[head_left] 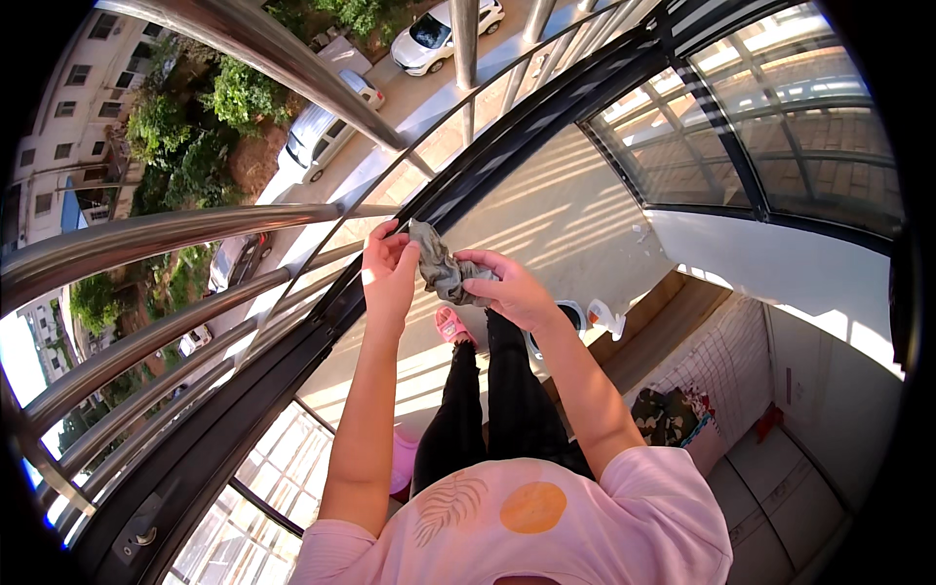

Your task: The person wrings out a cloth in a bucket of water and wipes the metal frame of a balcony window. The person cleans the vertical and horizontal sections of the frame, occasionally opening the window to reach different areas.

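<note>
– Head view: what do the hands hold?
– Left hand [388, 265] pinches one end of a crumpled grey-green cloth [444, 269] with curled fingers; right hand [514, 289] is clenched around the other end
– And where is the cloth?
– Raised between both hands, beside the steel railing [175, 234], above the balcony floor [556, 210]

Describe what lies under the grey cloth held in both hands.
Under the cloth: a pink slipper, black trouser legs and sunlit floor. The cloth hides part of the fingers.

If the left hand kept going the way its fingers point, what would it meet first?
The left hand already grips the grey-green cloth. Pushed further up and outward, it would probably meet the steel railing bars first, though depth is hard to judge.
</note>
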Demonstrator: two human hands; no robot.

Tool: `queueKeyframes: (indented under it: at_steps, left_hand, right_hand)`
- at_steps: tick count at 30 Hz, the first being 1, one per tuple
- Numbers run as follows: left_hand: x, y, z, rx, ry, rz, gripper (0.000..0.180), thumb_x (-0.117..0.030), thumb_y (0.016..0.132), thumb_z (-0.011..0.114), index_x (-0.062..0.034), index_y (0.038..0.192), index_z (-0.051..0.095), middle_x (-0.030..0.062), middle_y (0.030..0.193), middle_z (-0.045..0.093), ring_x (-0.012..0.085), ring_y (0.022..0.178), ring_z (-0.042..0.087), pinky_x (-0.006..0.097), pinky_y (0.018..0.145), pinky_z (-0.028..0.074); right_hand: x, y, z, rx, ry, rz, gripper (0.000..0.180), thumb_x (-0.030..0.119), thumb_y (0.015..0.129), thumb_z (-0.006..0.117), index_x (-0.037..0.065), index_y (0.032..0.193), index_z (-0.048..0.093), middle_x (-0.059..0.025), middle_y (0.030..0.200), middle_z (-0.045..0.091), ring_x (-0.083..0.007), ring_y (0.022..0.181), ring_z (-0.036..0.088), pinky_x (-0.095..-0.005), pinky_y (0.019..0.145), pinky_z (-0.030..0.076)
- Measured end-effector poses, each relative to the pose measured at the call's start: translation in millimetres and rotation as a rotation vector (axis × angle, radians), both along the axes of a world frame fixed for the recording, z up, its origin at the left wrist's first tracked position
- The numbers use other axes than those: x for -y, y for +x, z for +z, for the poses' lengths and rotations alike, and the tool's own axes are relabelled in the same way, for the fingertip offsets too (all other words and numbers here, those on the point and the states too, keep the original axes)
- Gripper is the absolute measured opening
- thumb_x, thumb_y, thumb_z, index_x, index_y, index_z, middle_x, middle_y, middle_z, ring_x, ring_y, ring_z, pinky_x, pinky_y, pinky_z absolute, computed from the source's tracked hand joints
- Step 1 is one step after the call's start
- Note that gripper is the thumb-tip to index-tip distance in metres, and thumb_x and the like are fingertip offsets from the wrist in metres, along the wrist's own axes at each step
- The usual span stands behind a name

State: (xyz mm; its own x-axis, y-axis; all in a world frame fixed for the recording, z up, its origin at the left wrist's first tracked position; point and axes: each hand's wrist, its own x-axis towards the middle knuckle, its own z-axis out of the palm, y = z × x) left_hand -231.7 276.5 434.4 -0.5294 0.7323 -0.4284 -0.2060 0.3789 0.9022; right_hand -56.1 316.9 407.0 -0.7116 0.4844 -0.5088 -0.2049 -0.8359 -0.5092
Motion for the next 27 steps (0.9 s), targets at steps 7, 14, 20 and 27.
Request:
queueKeyframes:
  at_steps: [7,14,20,27]
  left_hand:
    - [10.8,21.7,10.9,-0.503,0.011,-0.516,0.027,-0.01,0.077,0.069,-0.0024,0.101,0.061,0.0098,0.095,0.06,0.0184,0.087,0.059,0.028,0.077,0.048]
    - [10.4,17.4,-16.4,-0.293,0.08,-0.546,0.009,-0.004,0.087,0.057,-0.0015,0.095,0.056,0.0052,0.093,0.059,0.0134,0.082,0.058,0.026,0.075,0.047]
    - [-1.4,5.5,0.8,0.617,-0.1,-0.423,0.008,-0.01,0.094,0.048,-0.004,0.099,0.051,0.0019,0.088,0.056,0.0089,0.081,0.055,0.023,0.074,0.047]
    - [-6.0,37.0,18.0,-0.659,-0.093,-0.497,0.029,-0.009,0.08,0.064,0.0003,0.105,0.054,0.0148,0.1,0.057,0.0239,0.086,0.058,0.032,0.074,0.049]
  right_hand:
    - [0.2,0.2,0.6,-0.024,-0.144,-0.243,0.041,-0.002,0.084,0.054,-0.002,0.124,0.045,-0.01,0.11,0.056,-0.017,0.101,0.057,-0.0288,0.086,0.049]
    - [1.5,9.5,-9.8,0.412,0.337,-0.024,0.053,0.0,0.08,0.061,0.002,0.129,0.041,-0.0105,0.116,0.052,-0.0139,0.099,0.055,-0.0239,0.079,0.049]
    - [-8.6,23.1,-8.8,0.441,0.703,0.138,0.044,0.009,0.082,0.066,0.001,0.121,0.048,-0.0078,0.105,0.057,-0.0113,0.09,0.057,-0.0237,0.077,0.049]
    - [-2.5,28.4,-29.3,0.447,0.238,0.077,0.027,0.014,0.085,0.064,0.002,0.108,0.055,-0.0022,0.09,0.061,-0.0088,0.081,0.058,-0.0229,0.073,0.048]
